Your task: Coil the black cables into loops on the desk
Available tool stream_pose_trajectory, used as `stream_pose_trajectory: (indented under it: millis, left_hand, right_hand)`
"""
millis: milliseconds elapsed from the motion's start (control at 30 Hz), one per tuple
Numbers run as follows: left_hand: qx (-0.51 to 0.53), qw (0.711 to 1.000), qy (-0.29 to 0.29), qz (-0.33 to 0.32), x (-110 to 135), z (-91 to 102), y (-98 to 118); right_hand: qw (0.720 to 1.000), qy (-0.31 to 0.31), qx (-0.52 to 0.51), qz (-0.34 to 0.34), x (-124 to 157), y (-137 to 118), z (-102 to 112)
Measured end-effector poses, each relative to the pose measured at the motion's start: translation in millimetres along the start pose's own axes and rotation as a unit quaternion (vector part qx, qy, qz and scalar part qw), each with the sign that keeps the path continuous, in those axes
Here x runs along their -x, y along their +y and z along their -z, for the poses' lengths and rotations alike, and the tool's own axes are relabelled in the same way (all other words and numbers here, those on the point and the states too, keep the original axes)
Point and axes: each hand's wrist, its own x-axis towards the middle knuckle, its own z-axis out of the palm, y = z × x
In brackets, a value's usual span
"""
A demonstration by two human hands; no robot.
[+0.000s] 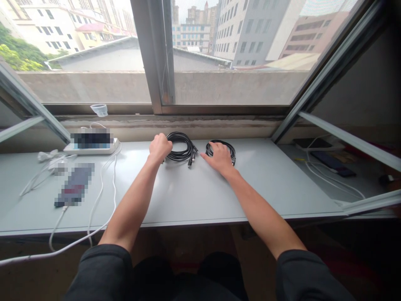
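Two coiled black cables lie on a grey table (194, 196) below a window. My left hand (159, 147) is closed in a fist at the left edge of the larger coil (181, 146), gripping it. Over the smaller coil (223, 147) rests my right hand (219, 159), its fingers spread flat and covering the coil's near side. The two coils lie a short way apart, and loose plug ends of the larger coil point toward the gap between them.
At the left lie a white power strip (92, 147), white cords (103, 188), a phone (74, 186) and a white charger (46, 156). A small plastic cup (99, 110) stands on the sill. More cables and a dark device (332, 163) sit at the right.
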Motion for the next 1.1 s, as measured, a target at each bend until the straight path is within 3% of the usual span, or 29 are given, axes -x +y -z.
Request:
stream_pose_trajectory:
  millis: [100, 200, 267, 367, 433, 500, 667, 900, 1000, 1100]
  left_hand:
    - [0.061, 0.998, 0.002, -0.031, 4.4, 4.8, -5.5]
    - [0.142, 0.988, 0.003, -0.064, 15.9, 13.0, -10.2]
    - [0.196, 0.977, 0.007, -0.081, 27.0, 19.1, -11.3]
    - [0.262, 0.960, 0.008, -0.096, 44.8, 25.2, -11.2]
    - [0.300, 0.949, 0.010, -0.091, 54.7, 25.2, -11.8]
    - [0.360, 0.930, 0.000, -0.075, 62.1, 21.6, -13.6]
    - [0.520, 0.851, -0.061, -0.041, 75.0, 6.2, -18.4]
    - [0.578, 0.810, -0.094, -0.016, 92.3, -4.6, -3.0]
    - [0.588, 0.802, -0.104, 0.002, 96.5, -5.7, 4.0]
    - [0.618, 0.782, -0.076, 0.034, 97.7, -4.4, 5.7]
  right_hand:
    - [0.992, 0.048, -0.117, 0.030, -1.8, -4.1, 2.2]
    - [0.957, 0.018, -0.286, 0.042, -2.6, -10.4, 1.1]
    - [0.918, -0.037, -0.395, 0.025, -2.0, -15.8, -0.5]
    - [0.835, -0.143, -0.532, -0.005, 1.1, -23.0, 1.2]
    - [0.779, -0.215, -0.589, -0.012, 3.9, -25.3, 6.5]
    - [0.748, -0.262, -0.609, -0.029, 6.3, -25.3, 13.2]
    - [0.739, -0.280, -0.609, -0.068, 9.4, -25.2, 21.7]
    - [0.730, -0.183, -0.656, -0.057, 13.1, -36.7, 10.3]
    - [0.739, -0.163, -0.650, -0.065, 14.5, -39.3, 3.5]
    - [0.764, -0.160, -0.622, -0.062, 16.4, -41.3, -0.2]
